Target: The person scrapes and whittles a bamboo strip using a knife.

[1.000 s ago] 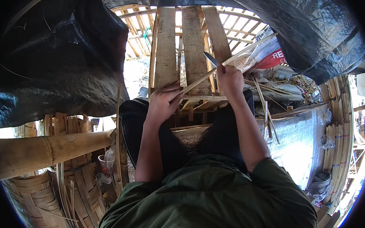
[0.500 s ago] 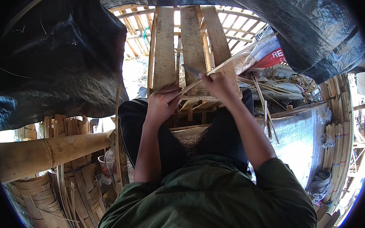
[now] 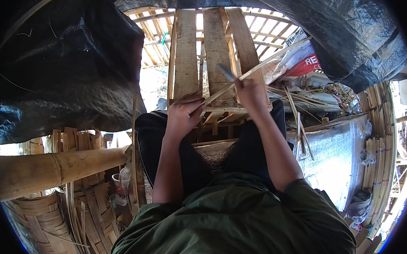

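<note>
A long pale bamboo strip [image 3: 276, 56] slants over the wooden plank bench [image 3: 215, 45] in front of me, from my left hand up to the far right. Fingers of my left hand [image 3: 184, 111] are closed on the strip's lower end, at the bench's near edge. In my right hand [image 3: 251, 93] is a knife, gripped by its handle, which my fingers hide. The knife blade [image 3: 226, 72] points to the far left and lies against or just above the strip; I cannot tell which.
A thick bamboo pole [image 3: 58, 167] runs in from the left, with a plastic cup [image 3: 120, 187] beside its end. Black plastic sheeting [image 3: 63, 73] hangs at the left. Several thin bamboo sticks [image 3: 299, 120] lean right of my knee. A red and white sack [image 3: 303, 63] lies beyond.
My right hand with the knife has slid a little to the right along the strip. The left hand keeps its hold at the lower end.
</note>
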Motion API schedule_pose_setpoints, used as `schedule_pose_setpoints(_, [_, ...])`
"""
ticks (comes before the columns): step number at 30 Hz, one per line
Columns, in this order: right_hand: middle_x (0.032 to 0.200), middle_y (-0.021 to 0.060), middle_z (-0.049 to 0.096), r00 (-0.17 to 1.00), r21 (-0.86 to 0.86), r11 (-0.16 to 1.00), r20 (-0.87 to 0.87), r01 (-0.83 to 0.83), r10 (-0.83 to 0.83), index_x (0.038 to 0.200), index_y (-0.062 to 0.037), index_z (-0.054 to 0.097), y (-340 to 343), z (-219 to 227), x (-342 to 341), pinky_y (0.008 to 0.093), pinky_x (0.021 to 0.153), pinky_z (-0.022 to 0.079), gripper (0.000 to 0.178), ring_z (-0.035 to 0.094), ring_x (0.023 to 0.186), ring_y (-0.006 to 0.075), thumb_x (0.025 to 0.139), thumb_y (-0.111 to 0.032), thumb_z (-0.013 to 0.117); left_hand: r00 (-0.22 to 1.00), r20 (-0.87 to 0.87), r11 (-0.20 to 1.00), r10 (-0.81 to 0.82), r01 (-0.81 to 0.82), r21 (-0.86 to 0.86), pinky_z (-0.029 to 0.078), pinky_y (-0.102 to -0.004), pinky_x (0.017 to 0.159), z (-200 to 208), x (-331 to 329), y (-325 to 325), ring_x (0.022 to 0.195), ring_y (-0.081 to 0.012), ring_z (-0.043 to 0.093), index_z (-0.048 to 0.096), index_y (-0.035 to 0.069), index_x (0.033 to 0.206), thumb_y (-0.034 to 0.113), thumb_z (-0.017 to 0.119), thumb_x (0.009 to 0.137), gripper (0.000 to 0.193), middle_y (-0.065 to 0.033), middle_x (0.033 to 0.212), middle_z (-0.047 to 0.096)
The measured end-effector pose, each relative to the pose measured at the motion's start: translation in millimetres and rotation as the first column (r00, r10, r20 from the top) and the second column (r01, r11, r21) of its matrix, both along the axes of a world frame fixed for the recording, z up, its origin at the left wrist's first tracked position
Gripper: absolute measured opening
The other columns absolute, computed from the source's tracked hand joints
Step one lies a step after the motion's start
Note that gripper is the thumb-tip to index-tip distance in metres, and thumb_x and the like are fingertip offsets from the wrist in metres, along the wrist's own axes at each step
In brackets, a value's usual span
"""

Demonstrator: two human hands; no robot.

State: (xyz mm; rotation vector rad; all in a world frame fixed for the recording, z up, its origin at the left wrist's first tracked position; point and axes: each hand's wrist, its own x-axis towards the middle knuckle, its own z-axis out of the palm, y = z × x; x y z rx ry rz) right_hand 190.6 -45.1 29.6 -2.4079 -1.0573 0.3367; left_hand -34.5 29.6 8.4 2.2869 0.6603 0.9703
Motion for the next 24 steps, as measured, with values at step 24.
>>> schedule_pose_setpoints(24, [0.079, 0.0293, 0.066, 0.998, 0.264, 0.964, 0.061, -0.037, 0.021, 0.095, 0.0042, 0.067, -45.2, 9.2, 31.8, 0.0507, 0.072, 0.052, 0.018, 0.068, 0.082, 0.0468, 0.096, -0.011, 0.058, 1.0, -0.016, 0.999, 0.024, -0.023, 0.034, 0.049, -0.0483, 0.107, -2.0, 0.4, 7.7, 0.096, -0.0246, 0.073, 0.076, 0.007, 0.091, 0.01, 0.078, 0.083, 0.009, -0.0048, 0.097, 0.077])
